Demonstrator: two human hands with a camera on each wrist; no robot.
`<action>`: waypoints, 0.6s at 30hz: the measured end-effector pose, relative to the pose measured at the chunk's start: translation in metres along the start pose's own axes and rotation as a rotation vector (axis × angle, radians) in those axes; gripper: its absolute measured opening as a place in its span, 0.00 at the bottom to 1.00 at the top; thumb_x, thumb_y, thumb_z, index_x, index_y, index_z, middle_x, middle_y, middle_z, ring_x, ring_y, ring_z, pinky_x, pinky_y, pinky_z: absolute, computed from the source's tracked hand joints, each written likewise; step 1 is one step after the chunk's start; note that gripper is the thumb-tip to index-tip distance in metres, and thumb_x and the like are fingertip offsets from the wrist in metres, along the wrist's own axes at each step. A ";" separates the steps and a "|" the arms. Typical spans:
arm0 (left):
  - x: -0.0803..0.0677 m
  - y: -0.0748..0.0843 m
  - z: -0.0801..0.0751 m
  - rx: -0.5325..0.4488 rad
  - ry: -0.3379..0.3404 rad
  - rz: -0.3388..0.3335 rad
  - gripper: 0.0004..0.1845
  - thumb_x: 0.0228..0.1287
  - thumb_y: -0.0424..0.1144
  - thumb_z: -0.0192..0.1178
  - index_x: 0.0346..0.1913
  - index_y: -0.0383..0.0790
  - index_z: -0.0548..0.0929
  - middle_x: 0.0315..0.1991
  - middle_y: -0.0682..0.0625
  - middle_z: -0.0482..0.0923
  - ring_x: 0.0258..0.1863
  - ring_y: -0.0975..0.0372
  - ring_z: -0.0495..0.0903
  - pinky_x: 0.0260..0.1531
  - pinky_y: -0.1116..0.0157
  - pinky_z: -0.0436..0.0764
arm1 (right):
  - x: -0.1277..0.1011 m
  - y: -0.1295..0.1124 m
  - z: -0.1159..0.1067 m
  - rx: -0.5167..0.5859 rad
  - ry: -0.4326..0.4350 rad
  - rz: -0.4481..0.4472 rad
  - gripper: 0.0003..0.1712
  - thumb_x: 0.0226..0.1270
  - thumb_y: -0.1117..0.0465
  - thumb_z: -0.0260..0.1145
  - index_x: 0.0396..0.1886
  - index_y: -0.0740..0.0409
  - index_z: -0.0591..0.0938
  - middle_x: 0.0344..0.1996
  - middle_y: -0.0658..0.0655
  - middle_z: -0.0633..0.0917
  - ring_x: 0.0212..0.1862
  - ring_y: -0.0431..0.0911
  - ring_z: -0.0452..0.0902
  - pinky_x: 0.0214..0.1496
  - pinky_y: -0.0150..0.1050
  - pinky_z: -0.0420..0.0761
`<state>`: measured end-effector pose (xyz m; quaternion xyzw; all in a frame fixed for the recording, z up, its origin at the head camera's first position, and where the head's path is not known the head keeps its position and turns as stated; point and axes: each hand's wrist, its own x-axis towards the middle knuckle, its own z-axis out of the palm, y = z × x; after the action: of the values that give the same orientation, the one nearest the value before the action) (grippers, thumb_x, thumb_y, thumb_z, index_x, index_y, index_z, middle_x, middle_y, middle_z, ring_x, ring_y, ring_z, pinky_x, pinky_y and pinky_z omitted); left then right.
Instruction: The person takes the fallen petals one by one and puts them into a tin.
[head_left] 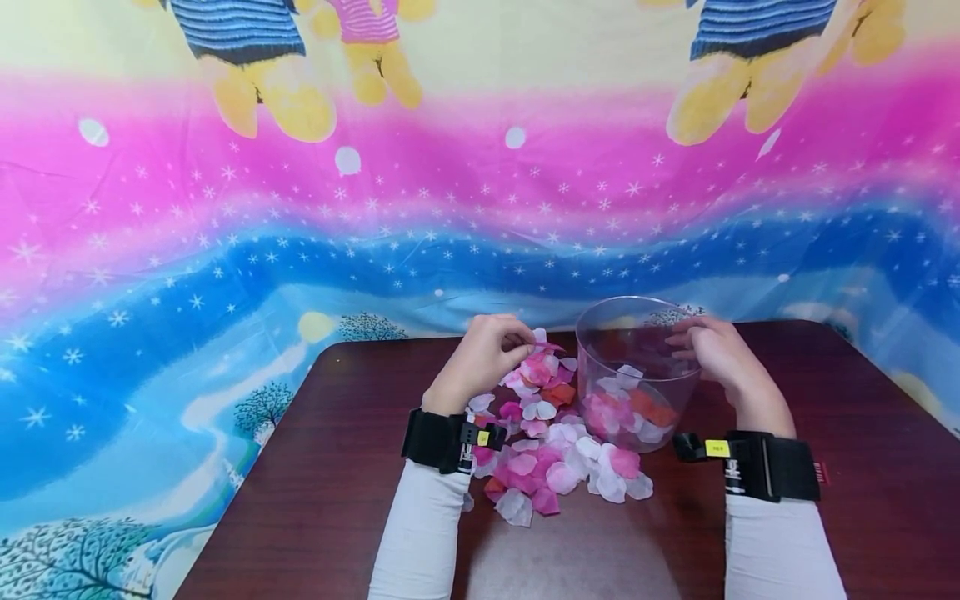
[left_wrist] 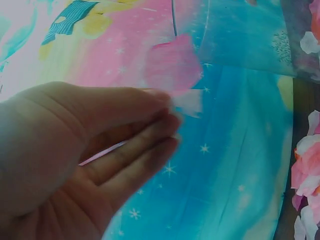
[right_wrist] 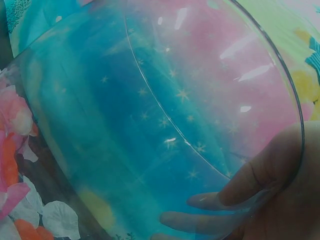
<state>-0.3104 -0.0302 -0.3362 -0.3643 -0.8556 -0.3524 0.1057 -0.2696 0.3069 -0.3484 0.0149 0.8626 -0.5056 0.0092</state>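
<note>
A clear plastic tub (head_left: 637,367) stands on the dark wooden table (head_left: 330,467), with pink, white and orange fabric petals in its bottom. My right hand (head_left: 712,350) grips the tub's right rim, the thumb inside the clear wall (right_wrist: 255,175). A heap of loose petals (head_left: 547,442) lies left of the tub. My left hand (head_left: 487,354) is at the far end of the heap and pinches a pink petal (left_wrist: 172,67) with a white base between thumb and fingers.
A bright cloth (head_left: 225,208) with stars and cartoon figures hangs behind the table and drapes down on the left. Black bands sit on both wrists over white sleeves. Bare tabletop shows on the left and near the front edge.
</note>
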 end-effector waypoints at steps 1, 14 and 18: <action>0.000 0.001 -0.001 -0.006 0.034 0.016 0.06 0.70 0.29 0.64 0.44 0.37 0.90 0.41 0.49 0.85 0.40 0.62 0.85 0.44 0.70 0.83 | 0.000 0.000 0.000 -0.002 0.002 -0.001 0.32 0.77 0.62 0.32 0.76 0.73 0.58 0.70 0.78 0.67 0.69 0.72 0.66 0.62 0.65 0.74; 0.007 0.027 0.010 -0.019 0.273 0.233 0.06 0.69 0.29 0.66 0.45 0.35 0.89 0.43 0.48 0.86 0.47 0.59 0.83 0.50 0.65 0.83 | -0.001 0.001 0.001 -0.004 0.016 -0.013 0.33 0.76 0.63 0.32 0.76 0.73 0.58 0.69 0.78 0.68 0.68 0.72 0.67 0.63 0.65 0.74; 0.011 0.037 0.022 -0.028 0.255 0.280 0.06 0.68 0.28 0.66 0.45 0.34 0.89 0.43 0.47 0.85 0.46 0.60 0.84 0.49 0.72 0.81 | -0.001 0.000 0.001 -0.002 0.014 -0.010 0.33 0.77 0.63 0.30 0.76 0.73 0.58 0.69 0.78 0.68 0.68 0.72 0.67 0.62 0.65 0.74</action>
<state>-0.2913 0.0087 -0.3277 -0.4335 -0.7712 -0.3895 0.2561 -0.2684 0.3063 -0.3492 0.0141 0.8632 -0.5047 0.0005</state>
